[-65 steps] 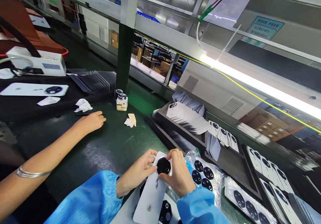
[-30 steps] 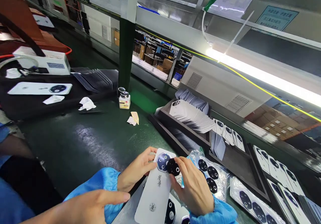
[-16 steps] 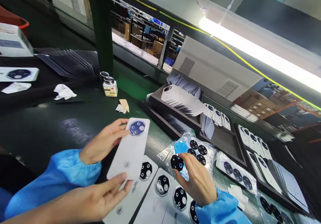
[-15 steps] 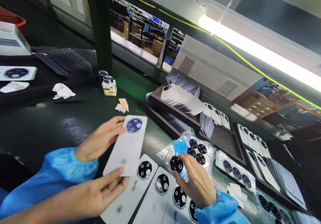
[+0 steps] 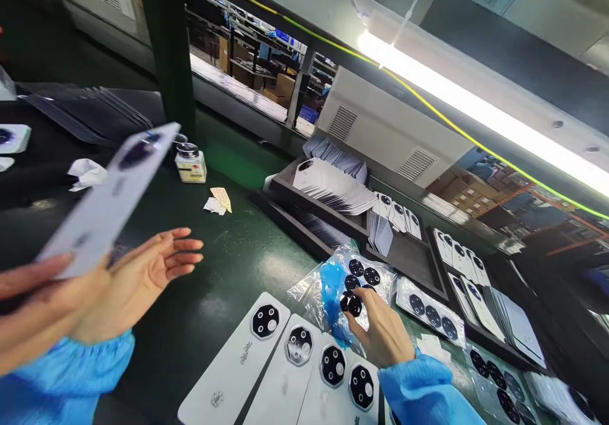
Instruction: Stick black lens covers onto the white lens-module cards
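Note:
My left hand (image 5: 143, 285), in a blue sleeve, is open over the left of the table, fingers stretched out and holding nothing. Another person's bare-armed hand (image 5: 52, 298) comes in from the left in front of it, gripping a white phone back cover (image 5: 102, 203), tilted and blurred. My right hand (image 5: 383, 330) pinches a round black camera lens cover (image 5: 351, 304) by its edge, above a clear plastic bag (image 5: 314, 285) with several similar lens covers. Below lie several white phone back covers (image 5: 238, 361) in a row, each with a black lens area.
Black trays (image 5: 419, 263) with stacked back covers stand behind and to the right. A small bottle (image 5: 191, 163), paper scraps (image 5: 215, 205) and a crumpled tissue (image 5: 88, 172) lie at the back left. More bagged lens covers (image 5: 432, 314) are on the right.
The phone back cover has left my left hand and moved left and up in the other person's hand. My left hand has opened and shifted left. My right hand still holds the lens cover.

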